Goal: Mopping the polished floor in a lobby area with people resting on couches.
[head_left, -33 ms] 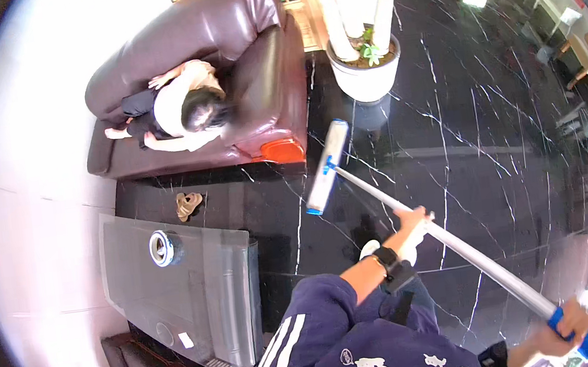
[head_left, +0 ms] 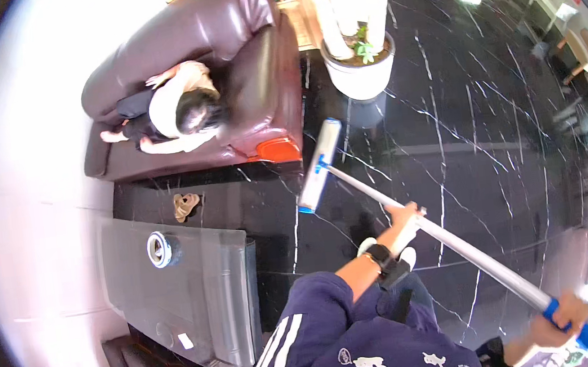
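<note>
A flat mop (head_left: 320, 167) with a long white head and blue end caps lies on the black floor, left of centre. Its silver pole (head_left: 472, 254) runs from there down to the lower right. My left hand (head_left: 404, 223) wraps around the middle of the pole, a black watch-like band on its wrist. Near the pole's top end, my right hand (head_left: 569, 320) grips it beside the blue handle parts; that hand is slightly blurred. My shoes show partly below my left forearm.
A person (head_left: 181, 113) sits on a brown leather sofa (head_left: 264, 78). Beyond the mop head stands a white planter (head_left: 362, 81) with thick trunks. A grey-covered table (head_left: 203, 281) bears a blue-and-white round bowl (head_left: 160, 249). Tan slippers (head_left: 184, 206) lie between sofa and table. Chairs line the far right.
The whole view has shifted slightly, so most things sit a little further left. Both hands keep their hold on the mop pole, and more of my shoes shows.
</note>
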`<state>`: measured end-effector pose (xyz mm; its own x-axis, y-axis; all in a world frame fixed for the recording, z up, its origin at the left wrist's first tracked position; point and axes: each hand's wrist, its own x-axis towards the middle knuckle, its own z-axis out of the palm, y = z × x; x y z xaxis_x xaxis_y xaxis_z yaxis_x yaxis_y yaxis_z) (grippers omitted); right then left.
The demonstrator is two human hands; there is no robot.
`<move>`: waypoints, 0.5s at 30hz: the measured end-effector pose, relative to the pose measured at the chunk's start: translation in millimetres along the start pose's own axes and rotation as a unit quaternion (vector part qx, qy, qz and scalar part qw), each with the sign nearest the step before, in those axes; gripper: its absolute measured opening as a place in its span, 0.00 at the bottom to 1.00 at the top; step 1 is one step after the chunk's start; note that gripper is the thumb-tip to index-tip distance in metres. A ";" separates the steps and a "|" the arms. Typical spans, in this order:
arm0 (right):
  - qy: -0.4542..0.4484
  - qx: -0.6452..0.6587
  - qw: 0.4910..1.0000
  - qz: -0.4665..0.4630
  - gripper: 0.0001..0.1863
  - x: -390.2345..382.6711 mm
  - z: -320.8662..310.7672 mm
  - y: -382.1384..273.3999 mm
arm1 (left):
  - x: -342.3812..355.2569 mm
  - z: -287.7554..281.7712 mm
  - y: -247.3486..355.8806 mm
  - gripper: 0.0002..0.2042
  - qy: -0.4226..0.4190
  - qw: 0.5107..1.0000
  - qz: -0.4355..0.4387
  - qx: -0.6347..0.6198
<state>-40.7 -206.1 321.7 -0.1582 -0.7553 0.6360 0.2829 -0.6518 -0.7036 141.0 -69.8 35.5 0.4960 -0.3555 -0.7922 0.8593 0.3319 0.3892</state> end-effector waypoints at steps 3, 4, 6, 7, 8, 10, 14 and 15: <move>-0.185 0.223 0.936 0.200 0.13 -14.3 6.8 2.4 | -8.8 -6.9 14.3 0.12 0.051 0.996 0.069 -0.020; -0.199 0.248 0.916 0.243 0.13 -25.6 11.1 8.1 | 16.9 -34.5 11.1 0.19 0.051 0.994 0.092 -0.014; -0.231 0.292 0.880 0.295 0.12 -24.8 -7.4 17.5 | 58.7 -46.1 -5.6 0.04 0.156 0.978 0.071 -0.118; -0.221 0.253 0.895 0.295 0.12 -24.5 -16.7 21.5 | 64.0 -42.4 -13.9 0.04 0.162 0.977 0.067 -0.119; -0.228 0.228 0.891 0.319 0.12 -19.1 -32.1 26.0 | 53.3 -28.2 -20.4 0.03 0.185 0.978 0.077 -0.053; -0.266 0.231 0.871 0.342 0.10 -10.3 -67.6 35.7 | 31.3 3.2 -37.9 0.07 0.284 0.956 0.066 -0.035; -0.195 0.191 0.913 0.303 0.10 64.3 -149.7 42.7 | -4.6 32.2 -124.0 0.16 -0.075 0.959 -0.102 -0.254; -0.174 0.177 0.922 0.296 0.10 88.1 -168.8 35.4 | -32.1 64.6 -146.1 0.15 0.039 0.991 -0.052 -0.116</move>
<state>-204.2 -307.3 299.3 0.4184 -0.8642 0.2793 0.5225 -0.0225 -0.8523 7.6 -163.3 34.3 0.3883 -0.3326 -0.8594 0.8489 0.4920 0.1932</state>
